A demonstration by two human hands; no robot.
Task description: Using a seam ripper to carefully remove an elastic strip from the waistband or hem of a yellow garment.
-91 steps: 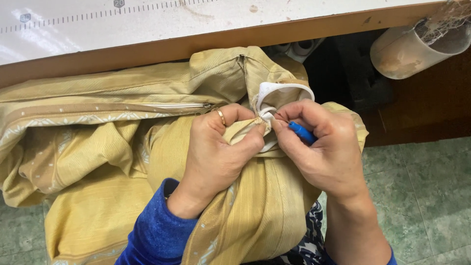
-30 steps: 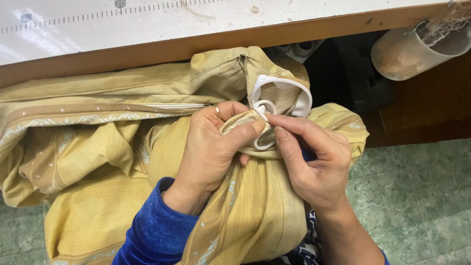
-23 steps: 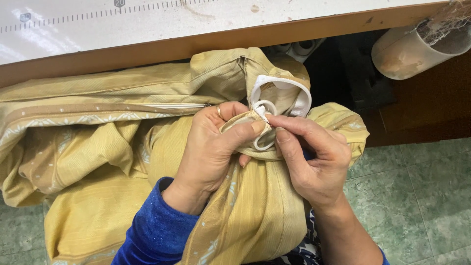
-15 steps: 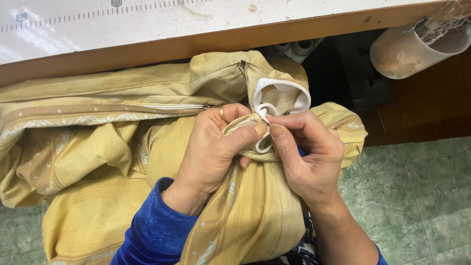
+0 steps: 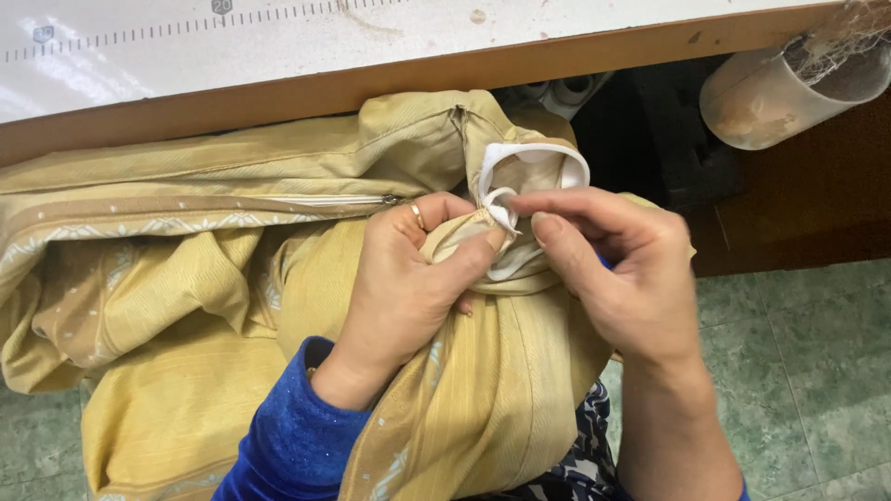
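White worktop (image 5: pixel 278 56) far, green floor below. Yellow garment (image 5: pixel 186 306) bunched on lap; left hand (image 5: pixel 408 288) pinches fold steady, right hand (image 5: pixel 622 278) nips white trim (image 5: pixel 506 209) for close picking.

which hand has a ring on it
The left hand, the one with the blue sleeve, wears a ring; the right hand has bare fingers.

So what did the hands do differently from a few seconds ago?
The right hand showed a blue thing between its fingers three seconds ago; now only a sliver of blue peeks out behind them, and its fingertips pinch at the white trim. The left hand kept gripping the bunched yellow fabric, thumb pressed by the trim. The table edge and plastic cup stayed put.
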